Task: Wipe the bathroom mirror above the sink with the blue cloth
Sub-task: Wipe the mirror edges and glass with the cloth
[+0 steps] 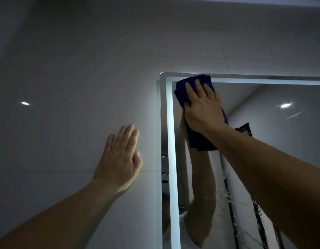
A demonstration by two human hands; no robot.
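Observation:
The mirror (274,133) hangs on the right, edged by a lit white strip. A dark blue cloth (184,87), folded, lies against the glass at the mirror's top left corner. My right hand (202,106) presses flat on the cloth with straight fingers spread over it; the cloth's lower end shows below my wrist. My left hand (121,157) rests flat on the tiled wall to the left of the mirror, fingers straight and together, holding nothing. My arm's reflection shows in the glass under the cloth.
Glossy grey wall tiles (74,78) fill the left and top of the view. The lit strip (170,141) runs down the mirror's left side and along its top. Ceiling lamp glints show on the wall and in the glass. The sink is out of view.

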